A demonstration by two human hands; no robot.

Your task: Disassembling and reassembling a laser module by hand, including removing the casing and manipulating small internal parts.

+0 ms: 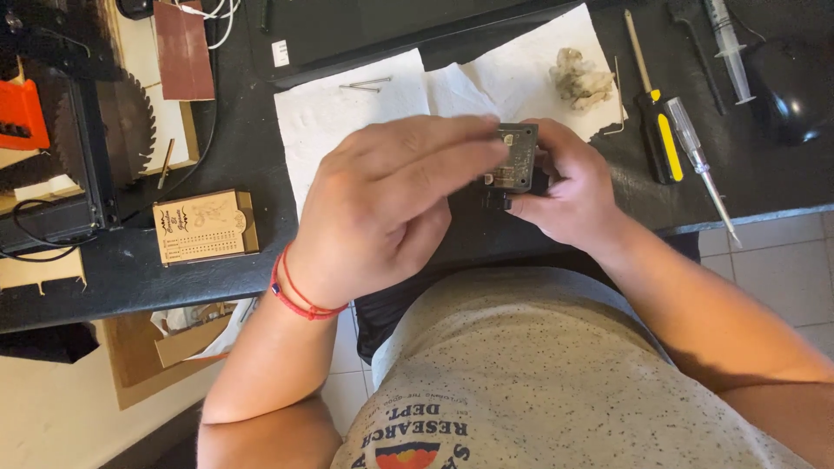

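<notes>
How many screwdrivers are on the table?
2. The yellow-and-black screwdriver lies right of the white paper towel; the clear-handled screwdriver lies just beside it, nearer the table edge. The hands may hide others.

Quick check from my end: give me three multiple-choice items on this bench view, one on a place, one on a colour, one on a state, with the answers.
1. Where does the crumpled wad lie?
A. on the white paper towel
B. on the floor tiles
C. on the wooden card

2. What colour is the cord around the left wrist?
A. blue
B. red
C. green

3. How is the small dark circuit board held?
A. lying loose on the bench
B. gripped by the right hand, the left hand's fingers at it
C. clamped in a vice

Answers:
1. A, the wad sits on the paper towel at the far side of the bench.
2. B, red strands circle the wrist below the left hand.
3. B, the right hand grips the board's edge while the left fingertips meet it.
</notes>
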